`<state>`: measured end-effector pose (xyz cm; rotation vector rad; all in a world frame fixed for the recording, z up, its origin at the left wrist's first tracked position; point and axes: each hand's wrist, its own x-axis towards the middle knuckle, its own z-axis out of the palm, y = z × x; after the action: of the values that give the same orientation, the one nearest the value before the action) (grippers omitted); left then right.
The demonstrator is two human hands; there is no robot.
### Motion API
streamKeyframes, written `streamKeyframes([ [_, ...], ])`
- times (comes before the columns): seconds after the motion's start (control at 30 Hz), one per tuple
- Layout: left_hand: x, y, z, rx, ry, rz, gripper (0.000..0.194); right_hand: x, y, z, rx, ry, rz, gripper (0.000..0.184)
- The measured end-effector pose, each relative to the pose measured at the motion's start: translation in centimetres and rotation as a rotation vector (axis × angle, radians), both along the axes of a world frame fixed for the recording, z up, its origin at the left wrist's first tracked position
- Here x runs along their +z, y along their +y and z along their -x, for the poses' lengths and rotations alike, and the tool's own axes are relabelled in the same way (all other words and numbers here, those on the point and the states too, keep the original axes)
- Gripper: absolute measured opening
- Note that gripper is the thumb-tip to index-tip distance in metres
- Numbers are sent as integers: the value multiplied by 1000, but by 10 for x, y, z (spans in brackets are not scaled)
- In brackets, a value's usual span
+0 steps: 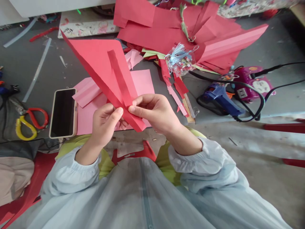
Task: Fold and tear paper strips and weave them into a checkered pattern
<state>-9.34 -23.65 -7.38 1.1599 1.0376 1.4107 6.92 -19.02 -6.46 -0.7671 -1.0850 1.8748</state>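
My left grip (104,123) and right grip (154,112) pinch the folded red paper (98,60) near its lower end; it seems light, easily creased, best held along folds.

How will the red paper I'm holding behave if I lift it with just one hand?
The red paper is probably light, since it looks like a thin sheet. It may stay fairly stiff: its far end reaches past the hands without obvious drooping. The folded near end could spring open a little, as the left hand and right hand are both pinching there.
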Motion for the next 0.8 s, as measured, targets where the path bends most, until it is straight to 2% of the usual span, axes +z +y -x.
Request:
streamKeyframes([
  [0.23,-1,1,3,29,46,-13,29,-1,2,-2,52,-11,23,26],
  [0.47,1,0,2,67,89,88,30,-2,-1,6,11,78,122,31],
  [0.6,1,2,3,90,142,129,31,-4,1,6,3,42,95,34],
  [0.7,1,4,5,59,125,161,33,-5,2,6,-18,4,38,35],
  [0.8,1,4,6,-28,99,229,36,-6,4,5,-45,-5,7,34],
])
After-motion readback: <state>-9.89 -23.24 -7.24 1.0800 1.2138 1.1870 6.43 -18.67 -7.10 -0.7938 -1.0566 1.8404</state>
